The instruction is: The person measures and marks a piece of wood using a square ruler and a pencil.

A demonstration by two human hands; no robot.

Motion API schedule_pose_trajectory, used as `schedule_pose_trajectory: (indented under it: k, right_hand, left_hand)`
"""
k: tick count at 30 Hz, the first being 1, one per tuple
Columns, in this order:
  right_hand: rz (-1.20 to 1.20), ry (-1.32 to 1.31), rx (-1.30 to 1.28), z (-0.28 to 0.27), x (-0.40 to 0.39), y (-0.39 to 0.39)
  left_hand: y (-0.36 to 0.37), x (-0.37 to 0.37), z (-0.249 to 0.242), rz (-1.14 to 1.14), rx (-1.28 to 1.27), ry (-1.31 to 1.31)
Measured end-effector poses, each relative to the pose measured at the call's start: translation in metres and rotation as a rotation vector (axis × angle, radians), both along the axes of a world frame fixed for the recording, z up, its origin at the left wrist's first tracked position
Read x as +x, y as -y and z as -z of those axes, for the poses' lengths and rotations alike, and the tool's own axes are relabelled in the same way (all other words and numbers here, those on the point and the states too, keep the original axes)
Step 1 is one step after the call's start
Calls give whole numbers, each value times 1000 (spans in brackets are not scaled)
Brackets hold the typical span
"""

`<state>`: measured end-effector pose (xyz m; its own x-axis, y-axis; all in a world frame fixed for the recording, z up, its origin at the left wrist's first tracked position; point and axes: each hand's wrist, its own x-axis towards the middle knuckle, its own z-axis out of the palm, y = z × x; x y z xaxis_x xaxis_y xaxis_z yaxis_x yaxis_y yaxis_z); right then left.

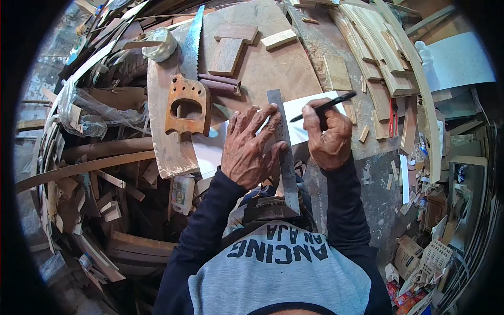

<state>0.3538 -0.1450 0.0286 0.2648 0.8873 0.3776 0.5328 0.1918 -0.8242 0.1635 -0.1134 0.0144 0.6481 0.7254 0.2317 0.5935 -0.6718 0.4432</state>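
Observation:
My left hand [249,144] lies flat with its fingers spread, pressing on a white sheet of paper [206,160] and along the edge of a metal try square [289,176]. The square's blade runs from the board toward my body, with its stock [268,209] close to my waist. In my right hand [332,137], closed around it, is a black pen [336,100]. Its tip is over the paper's right part, just right of the blade; whether it touches cannot be made out. My left hand and the blade cover the sheet's middle.
A handsaw [188,102] lies on the wooden board [173,157] at left, near brown sandpaper rolls [220,85]. Several wood blocks [226,56] and a white tub [160,44] are farther back. Stacked planks [375,47] stand right; offcuts crowd the floor around a plastic jug [182,194].

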Motion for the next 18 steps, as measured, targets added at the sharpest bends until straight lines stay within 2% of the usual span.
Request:
schedule_pose_trajectory:
  k: [3,18]
  right_hand:
    - [72,-30,7,1,0,-5]
    - [7,82,52,11,-4,-15]
  left_hand:
    - [-1,0,0,2,-1,-9]
    - [0,0,1,-1,1,1]
